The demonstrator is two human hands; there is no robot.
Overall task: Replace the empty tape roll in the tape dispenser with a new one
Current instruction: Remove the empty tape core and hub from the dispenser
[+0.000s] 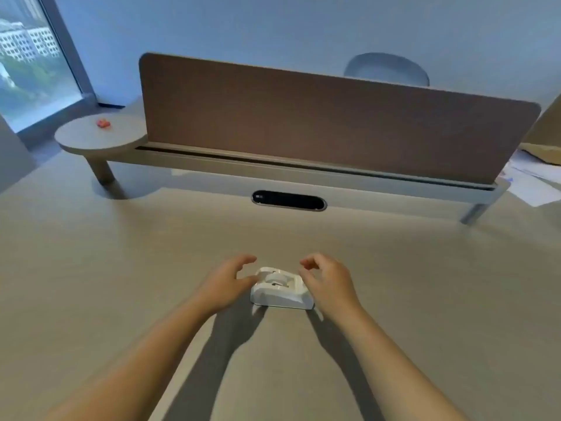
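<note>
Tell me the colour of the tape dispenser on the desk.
White. The tape dispenser shows best in the head view, between both hands.

Beige desk under cool daylight. Brown divider panel across back, grey wall behind. Window far left, buildings outside. Round side shelf holds small red object. Papers right.

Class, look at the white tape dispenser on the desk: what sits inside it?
Inside the white plastic tape dispenser sits a pale round roll or hub. Blur hides whether any tape remains on it, and the walls cover its lower part.
</note>
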